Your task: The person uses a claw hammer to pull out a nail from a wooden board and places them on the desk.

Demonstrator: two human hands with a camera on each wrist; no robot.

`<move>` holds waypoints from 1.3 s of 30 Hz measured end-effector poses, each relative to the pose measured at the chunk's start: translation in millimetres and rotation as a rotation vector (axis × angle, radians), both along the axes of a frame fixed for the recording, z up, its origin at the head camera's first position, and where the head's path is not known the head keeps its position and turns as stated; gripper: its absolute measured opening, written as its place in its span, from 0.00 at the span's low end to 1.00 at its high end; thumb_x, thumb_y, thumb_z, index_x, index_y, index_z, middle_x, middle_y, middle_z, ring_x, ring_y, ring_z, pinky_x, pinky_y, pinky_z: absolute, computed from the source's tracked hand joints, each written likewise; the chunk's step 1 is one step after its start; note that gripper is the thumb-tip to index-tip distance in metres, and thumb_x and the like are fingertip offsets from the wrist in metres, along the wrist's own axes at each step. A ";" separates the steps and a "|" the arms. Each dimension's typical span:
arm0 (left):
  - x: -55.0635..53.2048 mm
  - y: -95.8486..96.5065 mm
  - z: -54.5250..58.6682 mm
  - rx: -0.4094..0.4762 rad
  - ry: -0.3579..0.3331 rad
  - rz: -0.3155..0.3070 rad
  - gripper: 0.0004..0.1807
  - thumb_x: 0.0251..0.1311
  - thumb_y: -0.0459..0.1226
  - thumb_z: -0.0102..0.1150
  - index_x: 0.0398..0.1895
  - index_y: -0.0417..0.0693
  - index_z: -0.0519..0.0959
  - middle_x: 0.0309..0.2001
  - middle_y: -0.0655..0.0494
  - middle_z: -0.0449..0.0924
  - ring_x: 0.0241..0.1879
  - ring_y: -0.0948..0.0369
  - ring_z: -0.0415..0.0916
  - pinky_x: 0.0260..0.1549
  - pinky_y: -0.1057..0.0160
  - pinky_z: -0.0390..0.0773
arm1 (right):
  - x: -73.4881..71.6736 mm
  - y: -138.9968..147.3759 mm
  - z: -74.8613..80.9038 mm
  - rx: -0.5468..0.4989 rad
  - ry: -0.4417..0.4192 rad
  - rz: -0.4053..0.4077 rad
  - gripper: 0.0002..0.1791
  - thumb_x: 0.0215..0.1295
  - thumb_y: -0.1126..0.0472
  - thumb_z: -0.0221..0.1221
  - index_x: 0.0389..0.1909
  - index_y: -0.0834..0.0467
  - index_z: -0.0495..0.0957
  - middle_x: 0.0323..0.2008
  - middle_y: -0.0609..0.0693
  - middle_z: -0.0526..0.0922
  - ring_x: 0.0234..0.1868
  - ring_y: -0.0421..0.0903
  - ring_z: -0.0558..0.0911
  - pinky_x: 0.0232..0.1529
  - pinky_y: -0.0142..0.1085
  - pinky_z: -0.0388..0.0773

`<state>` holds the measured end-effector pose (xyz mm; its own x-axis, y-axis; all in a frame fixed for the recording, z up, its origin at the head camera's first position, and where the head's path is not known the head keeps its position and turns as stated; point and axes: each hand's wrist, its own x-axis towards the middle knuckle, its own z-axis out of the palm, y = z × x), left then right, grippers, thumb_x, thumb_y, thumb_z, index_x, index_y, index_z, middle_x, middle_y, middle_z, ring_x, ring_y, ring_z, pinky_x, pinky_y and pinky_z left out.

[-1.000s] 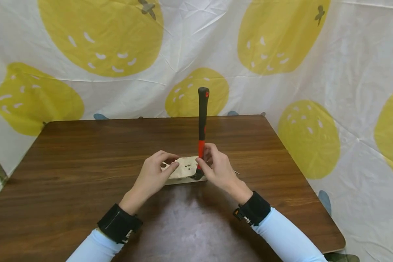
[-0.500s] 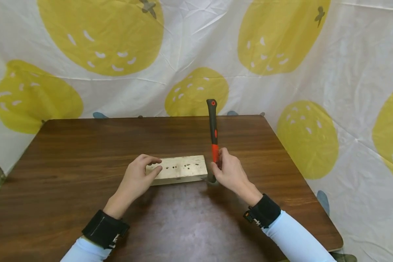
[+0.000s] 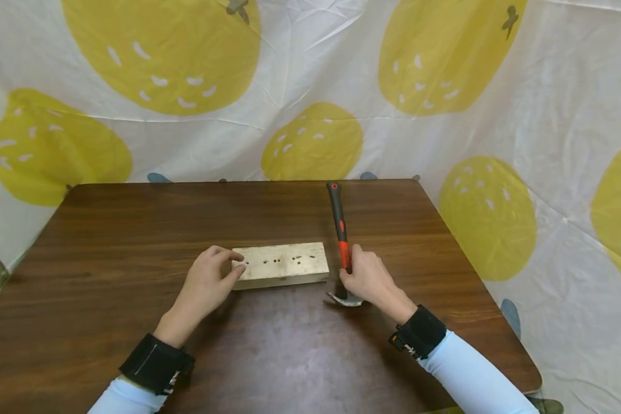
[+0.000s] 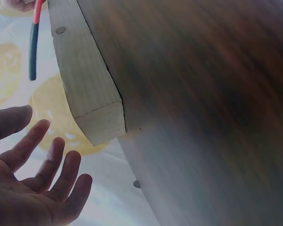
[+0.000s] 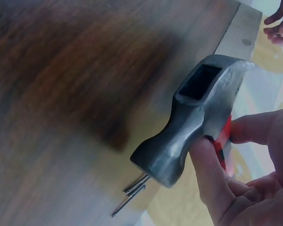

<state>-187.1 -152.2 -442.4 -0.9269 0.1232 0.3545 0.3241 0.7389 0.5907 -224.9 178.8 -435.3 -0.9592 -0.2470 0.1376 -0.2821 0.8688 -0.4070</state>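
A claw hammer (image 3: 339,221) with a black and red handle is held by my right hand (image 3: 374,282), which pinches the red neck just above the metal head (image 5: 193,122). Its handle points away from me, right of a pale wooden block (image 3: 284,270). Several dark holes or marks run along the block's top. By the block's left end, my left hand (image 3: 207,282) has loosely bent, spread fingers and holds nothing. The left wrist view shows this hand apart from the block. Near the hammer's face, a few nails (image 5: 132,190) appear in the right wrist view.
The block lies on a dark brown wooden table (image 3: 160,230). Behind and beside the table hangs a white cloth (image 3: 310,57) printed with large yellow fruit.
My right hand has moved the hammer from over the block to its right and closer to me, its handle lower. My left hand has drawn to the left, uncovering more of the block.
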 end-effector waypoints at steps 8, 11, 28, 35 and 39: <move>0.9 -4.6 -3.8 0.001 -0.003 0.000 0.11 0.63 0.38 0.65 0.45 0.42 0.83 0.43 0.46 0.77 0.47 0.47 0.75 0.47 0.51 0.69 | 0.8 0.0 -7.7 0.044 -0.077 -0.025 0.12 0.54 0.62 0.64 0.31 0.58 0.68 0.20 0.48 0.72 0.17 0.44 0.74 0.14 0.32 0.67; 1.0 -5.6 -5.0 0.004 -0.010 0.002 0.12 0.64 0.38 0.65 0.46 0.41 0.83 0.43 0.46 0.77 0.47 0.47 0.75 0.47 0.50 0.69 | -0.3 -0.3 -8.9 0.057 -0.088 -0.020 0.12 0.53 0.63 0.64 0.30 0.58 0.69 0.20 0.48 0.72 0.17 0.44 0.75 0.15 0.32 0.67; 2.3 -18.4 -13.9 -0.048 0.004 0.050 0.12 0.62 0.37 0.66 0.45 0.39 0.82 0.44 0.46 0.77 0.47 0.46 0.74 0.46 0.50 0.70 | -7.6 -6.4 -22.5 0.123 -0.168 0.003 0.09 0.51 0.64 0.63 0.20 0.56 0.71 0.16 0.46 0.71 0.14 0.42 0.71 0.13 0.32 0.66; -5.1 -28.5 -16.0 -0.101 0.029 0.086 0.09 0.63 0.36 0.63 0.42 0.40 0.83 0.44 0.45 0.77 0.47 0.43 0.74 0.45 0.47 0.69 | -13.6 -6.8 -22.6 0.139 -0.198 0.012 0.11 0.54 0.63 0.65 0.19 0.56 0.72 0.16 0.46 0.72 0.14 0.42 0.72 0.14 0.32 0.67; -10.9 -36.0 -16.8 -0.166 0.046 0.112 0.08 0.65 0.36 0.62 0.42 0.41 0.83 0.45 0.44 0.77 0.47 0.42 0.74 0.43 0.44 0.69 | -16.3 -0.6 -17.8 0.241 -0.171 0.007 0.17 0.59 0.51 0.67 0.18 0.53 0.72 0.15 0.45 0.71 0.15 0.42 0.72 0.16 0.33 0.65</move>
